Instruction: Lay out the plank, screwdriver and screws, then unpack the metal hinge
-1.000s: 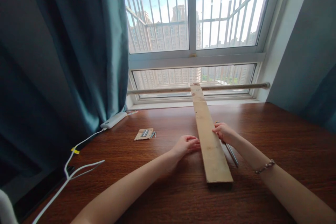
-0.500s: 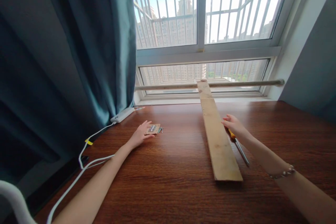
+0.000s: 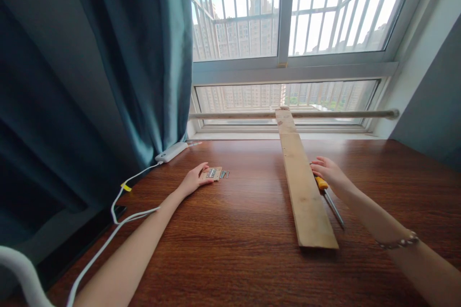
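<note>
A long wooden plank (image 3: pixel 304 187) lies on the dark wooden table (image 3: pixel 245 220), its far end propped on a rail (image 3: pixel 342 114) by the window. My right hand (image 3: pixel 328 171) rests at the plank's right edge, fingers curled over the orange handle of a screwdriver (image 3: pixel 329 197) that lies beside the plank. My left hand (image 3: pixel 195 180) is stretched out to the left, fingers apart, touching a small piece of cardboard (image 3: pixel 212 173) that carries a metal hinge. A few screws (image 3: pixel 224 174) lie just right of the cardboard.
A white power strip (image 3: pixel 171 151) sits at the table's back left, its white cable (image 3: pixel 118 211) running down the left edge. Teal curtains (image 3: pixel 108 67) hang on the left. The barred window (image 3: pixel 288 19) stands behind the table.
My left hand left the plank and reached left to the cardboard with the hinge. My right hand stayed at the plank's right edge over the screwdriver. The view shifted left.
</note>
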The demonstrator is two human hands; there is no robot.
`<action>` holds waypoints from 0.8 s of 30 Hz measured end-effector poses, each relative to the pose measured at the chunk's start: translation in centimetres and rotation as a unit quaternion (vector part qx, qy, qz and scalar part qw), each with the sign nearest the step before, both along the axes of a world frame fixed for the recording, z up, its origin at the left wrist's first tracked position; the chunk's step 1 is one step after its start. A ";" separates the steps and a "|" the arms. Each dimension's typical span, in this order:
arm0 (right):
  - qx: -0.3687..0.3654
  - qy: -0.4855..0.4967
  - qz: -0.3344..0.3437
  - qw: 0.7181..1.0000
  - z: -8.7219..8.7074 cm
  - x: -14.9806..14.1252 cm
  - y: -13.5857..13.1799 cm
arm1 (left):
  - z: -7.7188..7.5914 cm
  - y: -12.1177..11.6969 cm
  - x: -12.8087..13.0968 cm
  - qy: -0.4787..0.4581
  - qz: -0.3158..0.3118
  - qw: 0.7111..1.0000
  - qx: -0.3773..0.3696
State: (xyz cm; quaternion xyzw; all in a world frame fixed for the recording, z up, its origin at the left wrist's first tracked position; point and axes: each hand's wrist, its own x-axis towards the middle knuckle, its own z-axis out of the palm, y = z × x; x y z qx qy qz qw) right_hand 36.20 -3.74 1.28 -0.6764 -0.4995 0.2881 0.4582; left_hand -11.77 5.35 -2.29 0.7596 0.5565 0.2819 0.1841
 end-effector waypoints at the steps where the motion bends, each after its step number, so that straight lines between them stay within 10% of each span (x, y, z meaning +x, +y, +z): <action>1: -0.001 0.049 -0.003 0.999 0.2 -0.1 -0.1 | -0.2 0.2 -0.2 0.000 0.002 1.000 0.006; 13: -0.017 0.150 -0.007 0.989 1.9 -1.0 -1.3 | -1.0 1.0 -1.0 -0.021 0.012 0.999 0.046; 24: 0.228 -0.227 0.015 0.947 1.6 -4.2 -3.4 | -1.8 1.7 -1.2 0.027 0.031 0.997 0.070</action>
